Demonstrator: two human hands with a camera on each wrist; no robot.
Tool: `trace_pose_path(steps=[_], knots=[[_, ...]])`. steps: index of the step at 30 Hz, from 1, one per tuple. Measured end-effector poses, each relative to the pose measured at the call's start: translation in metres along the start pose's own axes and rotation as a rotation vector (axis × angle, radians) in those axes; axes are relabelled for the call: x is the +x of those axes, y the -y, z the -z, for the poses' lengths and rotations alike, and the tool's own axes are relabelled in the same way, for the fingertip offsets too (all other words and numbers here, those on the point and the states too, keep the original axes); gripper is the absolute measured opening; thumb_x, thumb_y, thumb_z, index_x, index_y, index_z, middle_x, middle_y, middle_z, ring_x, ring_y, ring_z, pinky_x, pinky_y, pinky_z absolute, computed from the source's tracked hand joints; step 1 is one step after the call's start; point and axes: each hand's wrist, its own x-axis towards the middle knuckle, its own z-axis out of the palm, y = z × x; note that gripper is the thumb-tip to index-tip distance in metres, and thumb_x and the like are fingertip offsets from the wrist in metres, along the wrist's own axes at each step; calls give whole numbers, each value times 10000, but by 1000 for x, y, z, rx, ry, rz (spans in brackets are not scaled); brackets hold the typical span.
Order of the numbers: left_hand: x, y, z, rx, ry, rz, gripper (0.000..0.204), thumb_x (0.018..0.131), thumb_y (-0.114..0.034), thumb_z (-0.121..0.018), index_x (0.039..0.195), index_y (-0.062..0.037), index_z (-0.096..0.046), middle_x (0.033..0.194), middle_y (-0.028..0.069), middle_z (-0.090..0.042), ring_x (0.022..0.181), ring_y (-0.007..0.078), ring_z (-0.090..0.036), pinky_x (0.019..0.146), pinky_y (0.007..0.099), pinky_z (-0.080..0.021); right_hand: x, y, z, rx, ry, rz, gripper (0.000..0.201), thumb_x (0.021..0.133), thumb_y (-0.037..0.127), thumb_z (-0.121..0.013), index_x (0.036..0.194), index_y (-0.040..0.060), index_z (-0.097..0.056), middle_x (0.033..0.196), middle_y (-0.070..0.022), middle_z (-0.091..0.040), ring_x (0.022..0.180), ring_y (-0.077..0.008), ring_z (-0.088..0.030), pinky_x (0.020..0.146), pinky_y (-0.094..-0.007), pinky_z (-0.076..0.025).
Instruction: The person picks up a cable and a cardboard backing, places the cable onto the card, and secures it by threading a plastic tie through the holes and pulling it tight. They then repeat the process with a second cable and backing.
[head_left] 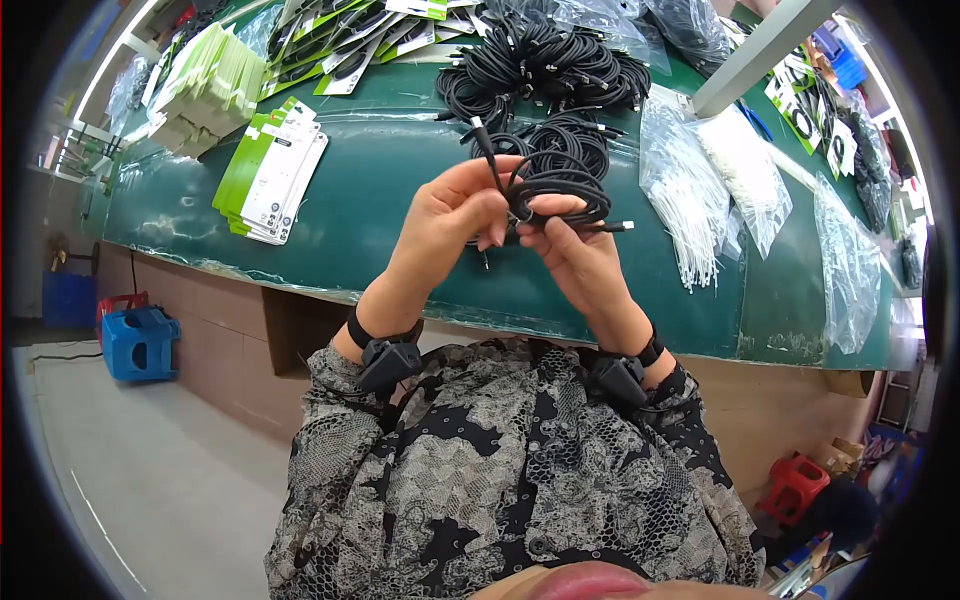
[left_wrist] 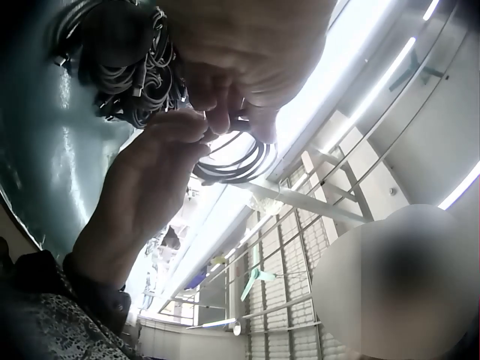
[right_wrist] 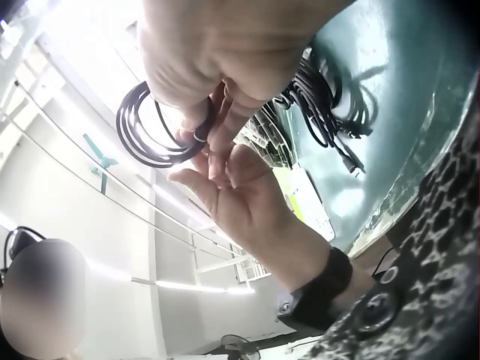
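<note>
A coiled black cable (head_left: pixel 565 190) is held up above the table's front edge, between both hands. The right hand (head_left: pixel 585 265) pinches the coil near its lower side, a plug end sticking out to the right. At the coil's left side, the left hand (head_left: pixel 450 215) has thumb and fingers curled round the cable, with one plug end pointing up. The right wrist view shows the coil (right_wrist: pixel 139 139) hanging from the fingers, with a pale band round it at the fingertips. In the left wrist view the loops (left_wrist: pixel 244 169) show beyond the touching hands.
On the green table (head_left: pixel 370 190) lie black cable bundles (head_left: pixel 550 70) behind the hands. Packaging cards (head_left: pixel 275 170) are stacked at the left, bags of white ties (head_left: pixel 690 190) at the right. A metal post (head_left: pixel 765 55) rises at the back right.
</note>
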Motion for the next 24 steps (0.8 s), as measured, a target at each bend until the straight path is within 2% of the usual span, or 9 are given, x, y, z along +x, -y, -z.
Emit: trace_pose_path(steps=[3,5,7,10,15,18,20,22,24], knots=[[-4,2,-6,309,-1,-74,230,940,-155,-572,1097,8,-608,787,10,-578,561,52,-527,474,170,-386,4,2,2,4,-22,-205,363,936,189,-582,1218,-27,-507,1151,-120,-534,930,-182,-616,807,-287,-517],[-2,1,-1,646,-181,-343,232,900,-124,-583,1089,7,-611,791,30,-576,587,82,-550,493,196,-412,8,5,1,-85,1,-475,436,930,200,-594,1271,-35,-460,1142,-112,-531,914,-164,-610,784,-268,-510],[0,-1,4,825,-283,-478,236,881,-108,-588,1086,6,-613,793,40,-575,600,96,-562,503,210,-425,10,3,0,-108,24,-382,472,923,207,-605,1291,-38,-440,1130,-107,-532,882,-153,-601,760,-258,-504],[-3,1,14,1535,-84,-940,293,796,-85,-593,1074,4,-615,818,72,-571,675,152,-596,551,252,-459,8,8,-8,-96,-36,-148,571,903,224,-637,1338,-51,-392,1067,-79,-544,770,-111,-556,675,-223,-469],[-30,6,8,1552,26,-804,382,756,-62,-639,1138,-41,-621,937,81,-622,760,224,-623,644,322,-513,24,9,-14,36,-98,-171,464,895,110,-619,1291,-47,-437,953,-36,-568,702,-76,-525,586,-220,-437],[-21,-8,19,1214,156,-880,294,759,-91,-629,1049,-46,-620,940,92,-606,790,244,-618,646,327,-504,25,9,-6,34,-113,-199,426,913,122,-595,1281,-44,-458,943,-23,-570,683,-60,-506,558,-208,-413],[-7,-31,65,1384,-2,-1002,251,762,-101,-675,1003,-52,-619,986,105,-601,833,286,-617,677,338,-510,25,8,1,78,-47,-200,406,934,146,-569,1280,-43,-470,959,-16,-565,685,-44,-487,544,-196,-402],[14,-39,145,1399,-407,-691,435,711,-174,-762,1076,-35,-571,1028,168,-581,918,346,-572,789,408,-483,16,13,7,71,-40,-176,399,936,142,-561,1278,-43,-472,964,-20,-564,687,-47,-490,544,-196,-400],[15,-47,237,1980,-771,-492,692,603,-363,-842,1166,-79,-556,1059,132,-592,994,321,-560,838,472,-461,12,20,11,44,-26,-116,386,940,135,-547,1275,-42,-477,973,-27,-561,690,-52,-495,544,-196,-396]])
